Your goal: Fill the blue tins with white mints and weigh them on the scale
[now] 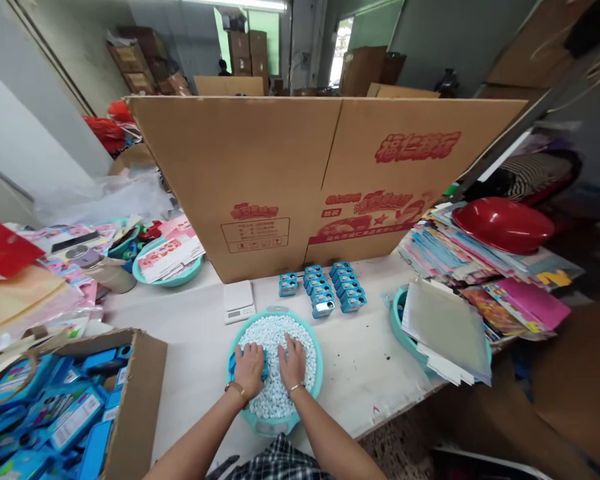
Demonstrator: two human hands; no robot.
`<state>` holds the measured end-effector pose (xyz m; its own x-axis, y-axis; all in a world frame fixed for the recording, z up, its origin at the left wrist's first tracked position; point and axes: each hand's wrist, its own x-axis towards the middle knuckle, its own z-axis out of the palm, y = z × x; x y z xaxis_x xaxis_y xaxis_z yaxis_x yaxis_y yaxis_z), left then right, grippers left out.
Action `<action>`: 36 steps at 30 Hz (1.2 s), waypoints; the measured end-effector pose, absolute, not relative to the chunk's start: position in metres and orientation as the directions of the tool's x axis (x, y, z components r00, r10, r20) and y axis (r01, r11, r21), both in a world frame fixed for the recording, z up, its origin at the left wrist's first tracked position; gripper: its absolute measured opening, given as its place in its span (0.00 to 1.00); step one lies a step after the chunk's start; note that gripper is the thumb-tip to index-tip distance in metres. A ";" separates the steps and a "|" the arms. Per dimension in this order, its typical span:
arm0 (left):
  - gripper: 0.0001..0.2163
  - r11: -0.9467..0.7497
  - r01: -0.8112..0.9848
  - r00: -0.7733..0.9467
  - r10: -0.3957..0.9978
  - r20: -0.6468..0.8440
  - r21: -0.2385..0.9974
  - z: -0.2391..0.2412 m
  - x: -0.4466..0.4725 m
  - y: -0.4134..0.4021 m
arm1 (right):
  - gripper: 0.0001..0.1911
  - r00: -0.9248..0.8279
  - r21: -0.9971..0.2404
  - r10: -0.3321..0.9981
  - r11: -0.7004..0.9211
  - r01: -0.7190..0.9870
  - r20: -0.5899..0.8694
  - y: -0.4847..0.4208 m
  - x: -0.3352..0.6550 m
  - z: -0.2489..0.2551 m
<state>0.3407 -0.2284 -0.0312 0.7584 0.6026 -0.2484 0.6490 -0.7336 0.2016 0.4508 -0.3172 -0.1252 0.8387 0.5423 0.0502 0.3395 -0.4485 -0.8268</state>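
Observation:
A teal basin (317,383) full of small white pellets (275,333) sits on the white table right in front of me. My left hand (249,368) rests in the pellets, its fingers curled round a small blue box (233,365) at the basin's left side. My right hand (293,363) lies beside it on the pellets with fingers stretched out. Rows of small blue boxes (325,288) stand on the table just behind the basin.
A small white scale (239,301) sits left of the blue boxes. A big open cardboard sheet (300,180) stands upright at the back. A carton of blue packs (55,413) is at front left, a teal basin with paper sheets (443,327) at right, printed cards and a red bowl (503,223) beyond.

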 end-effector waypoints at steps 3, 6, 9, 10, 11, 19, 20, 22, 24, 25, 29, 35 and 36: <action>0.31 -0.734 0.650 0.756 0.602 -0.256 0.197 -0.038 0.347 -0.229 | 0.21 0.862 -0.925 0.507 -0.330 0.188 -0.006 -0.303 0.452 -0.122; 0.30 -0.711 0.673 0.738 0.628 -0.248 0.203 -0.038 0.345 -0.229 | 0.18 0.848 -0.977 0.513 -0.210 -0.025 -0.132 -0.296 0.458 -0.113; 0.31 -0.649 0.696 0.714 0.672 -0.200 0.307 -0.041 0.337 -0.233 | 0.18 0.808 -0.970 0.536 -0.115 -0.215 -0.243 -0.294 0.462 -0.099; 0.31 -0.620 0.689 0.708 0.686 -0.167 0.375 -0.044 0.334 -0.235 | 0.18 0.807 -0.964 0.530 -0.091 -0.252 -0.261 -0.293 0.463 -0.093; 0.32 -0.588 0.671 0.700 0.703 -0.126 0.452 -0.048 0.330 -0.237 | 0.17 0.811 -0.959 0.519 -0.075 -0.272 -0.271 -0.293 0.463 -0.086; 0.30 -0.432 0.469 0.551 0.825 0.127 0.770 -0.068 0.312 -0.255 | 0.14 0.835 -0.965 0.491 -0.045 -0.260 -0.248 -0.282 0.450 -0.040; 0.30 -0.432 0.452 0.544 0.827 0.142 0.781 -0.066 0.312 -0.255 | 0.14 0.842 -0.970 0.490 -0.031 -0.243 -0.226 -0.280 0.449 -0.037; 0.29 -0.427 0.424 0.531 0.832 0.163 0.799 -0.063 0.311 -0.253 | 0.15 0.856 -0.976 0.480 -0.007 -0.218 -0.195 -0.276 0.446 -0.032; 0.29 -0.408 0.412 0.508 0.845 0.167 0.815 -0.061 0.312 -0.251 | 0.15 0.860 -0.977 0.475 0.004 -0.211 -0.184 -0.272 0.445 -0.029; 0.30 -0.399 0.409 0.497 0.852 0.166 0.821 -0.061 0.313 -0.250 | 0.15 0.859 -0.978 0.479 0.001 -0.209 -0.183 -0.270 0.444 -0.028; 0.30 -0.392 0.391 0.482 0.858 0.178 0.833 -0.062 0.318 -0.247 | 0.15 0.863 -0.992 0.491 -0.023 -0.121 -0.117 -0.265 0.442 -0.021; 0.30 -0.370 0.384 0.470 0.867 0.166 0.846 -0.063 0.319 -0.246 | 0.26 0.853 -0.993 0.510 -0.040 -0.107 -0.112 -0.264 0.439 -0.014; 0.31 -0.368 0.383 0.467 0.868 0.166 0.847 -0.063 0.318 -0.247 | 0.27 0.850 -0.993 0.515 -0.039 -0.109 -0.113 -0.265 0.438 -0.014</action>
<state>0.3181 -0.2468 -0.0628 0.4669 0.8685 0.1664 0.3829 -0.3682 0.8473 0.4379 -0.2647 -0.0135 0.8497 0.5150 -0.1132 -0.1087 -0.0389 -0.9933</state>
